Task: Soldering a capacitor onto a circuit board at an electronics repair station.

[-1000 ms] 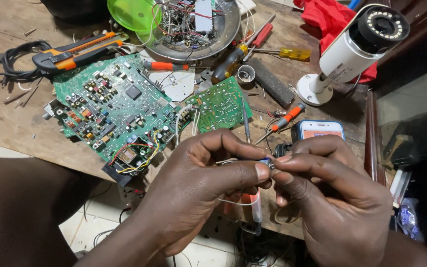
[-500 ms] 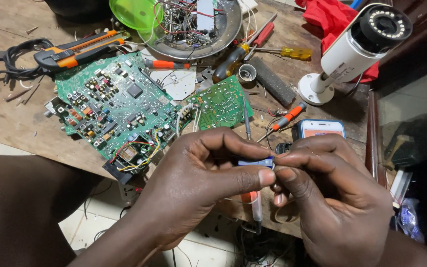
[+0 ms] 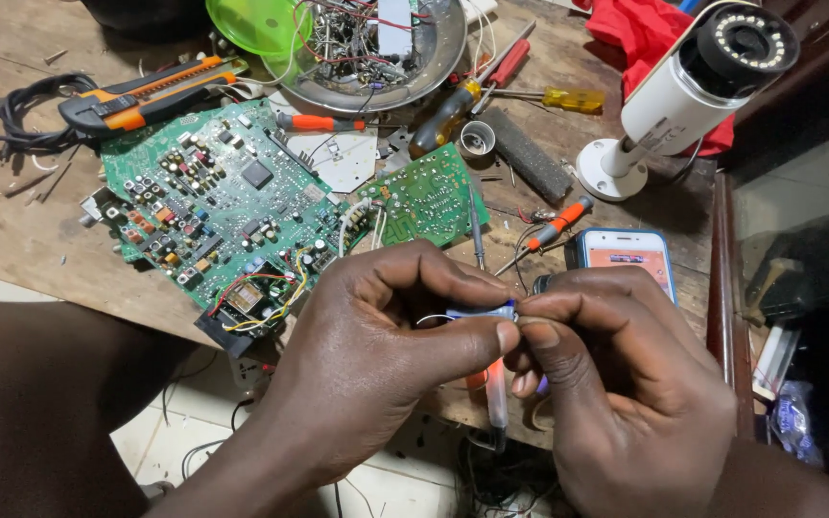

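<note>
One small blue-white component (image 3: pixel 480 312) with a thin wire is held above the bench edge, pinched between both hands. Left hand (image 3: pixel 376 355) and right hand (image 3: pixel 616 384) meet fingertip to fingertip, closed on it. Behind: two green circuit boards (image 3: pixel 213 206), one phone (image 3: pixel 626 254), one white camera (image 3: pixel 693 86).

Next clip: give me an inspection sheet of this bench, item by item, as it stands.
Surface: worn wooden table, scratched.
Job's things: a small blue part with a thin white wire, pinched between both hands.
Clutter: large green circuit board, smaller green board, metal bowl of wires, orange utility knife, screwdrivers, phone, white security camera, red cloth.
Grippers: left hand and right hand pinch the part, fingertips meeting.
Cables: black cord at far left.
Surroundings: tiled floor below.
</note>
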